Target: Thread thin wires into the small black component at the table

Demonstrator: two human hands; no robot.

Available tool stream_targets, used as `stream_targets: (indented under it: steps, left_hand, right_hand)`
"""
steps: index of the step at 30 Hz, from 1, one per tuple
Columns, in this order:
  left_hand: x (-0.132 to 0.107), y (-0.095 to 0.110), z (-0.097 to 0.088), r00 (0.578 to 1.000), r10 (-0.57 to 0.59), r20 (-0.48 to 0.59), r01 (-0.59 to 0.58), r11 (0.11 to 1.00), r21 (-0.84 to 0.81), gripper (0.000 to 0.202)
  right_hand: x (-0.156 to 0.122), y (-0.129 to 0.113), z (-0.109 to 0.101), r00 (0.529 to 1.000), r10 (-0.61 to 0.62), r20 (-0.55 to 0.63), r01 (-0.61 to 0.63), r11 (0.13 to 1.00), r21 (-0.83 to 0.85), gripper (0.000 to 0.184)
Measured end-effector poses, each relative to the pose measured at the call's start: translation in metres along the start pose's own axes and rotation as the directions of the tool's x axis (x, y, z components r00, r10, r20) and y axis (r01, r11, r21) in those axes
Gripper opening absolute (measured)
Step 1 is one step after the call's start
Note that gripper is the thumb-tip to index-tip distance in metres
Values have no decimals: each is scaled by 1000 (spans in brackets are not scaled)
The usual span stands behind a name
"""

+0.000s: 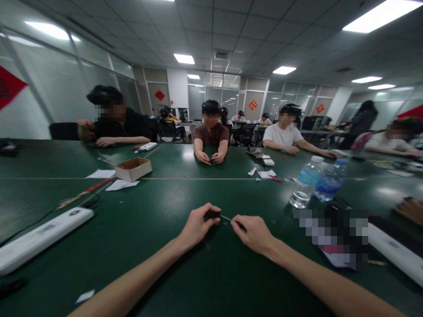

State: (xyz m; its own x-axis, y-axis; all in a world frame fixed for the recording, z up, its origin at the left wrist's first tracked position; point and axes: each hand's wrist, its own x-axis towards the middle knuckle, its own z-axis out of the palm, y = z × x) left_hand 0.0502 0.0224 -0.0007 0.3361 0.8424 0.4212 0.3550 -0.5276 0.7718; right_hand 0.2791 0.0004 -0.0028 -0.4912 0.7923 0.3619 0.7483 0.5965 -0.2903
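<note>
Above the green table [198, 273], my left hand [198, 224] is closed, pinching a small black piece [213, 215] between thumb and fingers. My right hand [253, 231], just to the right, is closed round what looks like a slim screwdriver with a dark handle [242, 226]. Its thin metal shaft [226, 218] bridges the short gap between my hands and meets the black piece. My fingers hide much of both things, so the exact kind of the black piece cannot be made out.
White power strips [46, 237] lie left and right. An open cardboard box [134, 169] stands on paper at the far left. Two water bottles [306, 182] stand to the right, near a blurred-out patch. Several people sit around the table; one opposite [211, 132] handles something small.
</note>
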Motion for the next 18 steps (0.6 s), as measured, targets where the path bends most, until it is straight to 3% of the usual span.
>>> stream_targets:
  steps: [10, 15, 18]
  left_hand:
    - [0, -1, 2, 1000, -25, -4, 25, 999, -33, 20]
    - [3, -5, 5, 998, -63, 11, 63, 998, -1, 19]
    - [4, -5, 5, 997, -81, -16, 81, 997, 7, 19]
  right_hand:
    - [0, 0, -1, 999, -24, -33, 23, 999, -38, 25]
    - [-5, -12, -4, 982, -187, 33, 188, 982, -19, 26]
    - [-5, -16, -2, 986, -167, 12, 167, 986, -25, 26]
